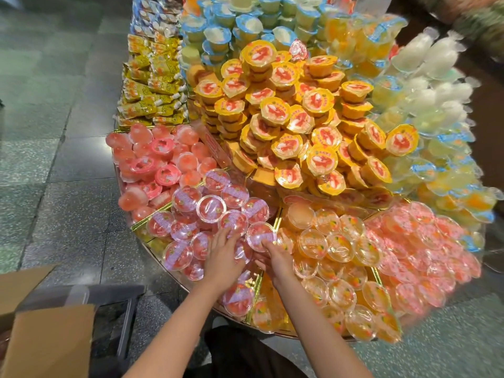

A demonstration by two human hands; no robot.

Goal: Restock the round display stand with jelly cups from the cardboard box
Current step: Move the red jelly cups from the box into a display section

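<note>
- The cardboard box [49,342] sits at the lower left on the floor, flaps open, beside a dark metal frame [128,317]; what is inside it cannot be seen.
- Yellow snack packets [152,85] are stacked at the stand's far left edge.
- Pink jelly cups [152,165] fill the left section of the round display stand [188,286].
- Red jelly cups [211,208] with clear lids and purple labels fill the next section, just in front of the person.
- The left hand [223,257] lies palm down on these red cups, fingers spread and nearly straight, pressing on lids rather than gripping any.
- The right hand [275,255] lies just beside it, fingers lightly bent, fingertips touching the rim of one red cup [260,236]; whether it grips that cup cannot be told.
- Yellow-lidded cups [300,124] rise in a tall heap at the centre of the stand.
- Orange jelly cups [338,263] fill the section right of the hands.
- Blurred pink cups [425,241] lie further right.
- Pale yellow and white cups [436,85] cover the far right side.
</note>
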